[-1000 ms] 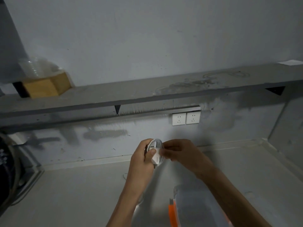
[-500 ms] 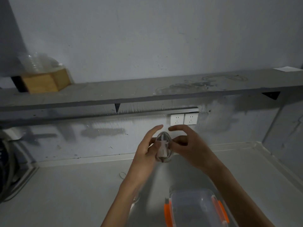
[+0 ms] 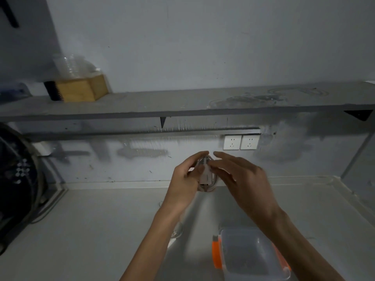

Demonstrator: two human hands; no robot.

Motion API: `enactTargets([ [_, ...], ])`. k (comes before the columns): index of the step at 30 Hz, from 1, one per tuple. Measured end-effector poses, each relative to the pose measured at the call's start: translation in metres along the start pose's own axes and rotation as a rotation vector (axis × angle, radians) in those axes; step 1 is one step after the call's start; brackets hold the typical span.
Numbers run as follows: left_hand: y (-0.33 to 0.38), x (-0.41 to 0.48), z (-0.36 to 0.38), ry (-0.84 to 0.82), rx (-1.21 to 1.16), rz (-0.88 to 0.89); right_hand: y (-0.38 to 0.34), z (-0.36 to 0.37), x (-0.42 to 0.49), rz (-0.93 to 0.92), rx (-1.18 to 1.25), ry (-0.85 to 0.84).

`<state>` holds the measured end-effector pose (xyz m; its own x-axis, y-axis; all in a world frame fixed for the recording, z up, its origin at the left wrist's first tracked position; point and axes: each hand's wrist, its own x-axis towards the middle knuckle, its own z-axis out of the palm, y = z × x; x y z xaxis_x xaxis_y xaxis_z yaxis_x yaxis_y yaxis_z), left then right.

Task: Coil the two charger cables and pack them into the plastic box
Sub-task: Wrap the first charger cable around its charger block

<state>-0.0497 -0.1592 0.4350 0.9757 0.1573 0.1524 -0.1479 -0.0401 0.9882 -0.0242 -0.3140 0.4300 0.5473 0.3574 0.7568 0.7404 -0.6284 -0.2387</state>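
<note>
A white charger cable (image 3: pixel 206 179), wound into a small oval coil, is held up in front of the wall above the counter. My left hand (image 3: pixel 185 181) grips the coil from the left, thumb across its plug end. My right hand (image 3: pixel 241 179) touches the coil's right side with its fingers spread. The clear plastic box (image 3: pixel 251 255) with orange clips stands on the counter near the front, below my right forearm. Part of a second thin cable (image 3: pixel 176 233) lies on the counter beside my left forearm, mostly hidden.
A grey shelf (image 3: pixel 162 104) runs along the wall with a wooden box (image 3: pixel 81 89) and clear plastic on its left end. Two white wall sockets (image 3: pixel 241 142) sit under the shelf. A dark round appliance (image 3: pixel 18 179) fills the left edge. The counter's raised rim (image 3: pixel 349 191) bounds the right.
Both hands with the coil shifted slightly; my right hand's fingers spread out over the coil. The view tilted so the plastic box shows more fully.
</note>
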Motion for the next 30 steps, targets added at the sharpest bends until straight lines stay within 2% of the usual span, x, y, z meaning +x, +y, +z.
enactTargets([
  [3, 0.004, -0.006, -0.008, -0.025, 0.027, 0.046, -0.011, 0.009, -0.005, 0.031, 0.069, 0.062],
  [7, 0.002, -0.014, -0.012, -0.035, 0.144, 0.111, -0.021, 0.015, -0.002, 0.240, 0.298, 0.143],
  [10, -0.001, -0.019, -0.016, -0.060, 0.208, 0.123, -0.026, 0.020, -0.001, 0.367, 0.395, 0.137],
  [13, -0.002, -0.026, -0.012, -0.100, 0.342, 0.152, -0.028, 0.023, 0.003, 0.403, 0.428, 0.203],
  [15, -0.008, -0.028, -0.007, -0.059, 0.332, 0.129, -0.029, 0.022, 0.006, 0.425, 0.475, 0.248],
  [18, -0.014, -0.027, -0.004, 0.099, 0.130, 0.054, -0.031, 0.017, 0.003, 0.468, 0.420, 0.312],
  [20, -0.017, -0.024, -0.003, 0.162, 0.086, 0.073, -0.033, 0.018, -0.003, 0.538, 0.374, 0.265],
  [23, -0.018, -0.022, 0.003, 0.192, 0.101, 0.136, -0.038, 0.025, -0.008, 0.584, 0.392, 0.139],
  [27, -0.025, -0.025, 0.011, 0.193, 0.139, 0.198, -0.038, 0.035, -0.014, 0.559, 0.272, 0.163],
  [30, -0.032, -0.024, 0.016, 0.174, 0.269, 0.272, -0.030, 0.039, -0.017, 0.558, 0.225, 0.202],
])
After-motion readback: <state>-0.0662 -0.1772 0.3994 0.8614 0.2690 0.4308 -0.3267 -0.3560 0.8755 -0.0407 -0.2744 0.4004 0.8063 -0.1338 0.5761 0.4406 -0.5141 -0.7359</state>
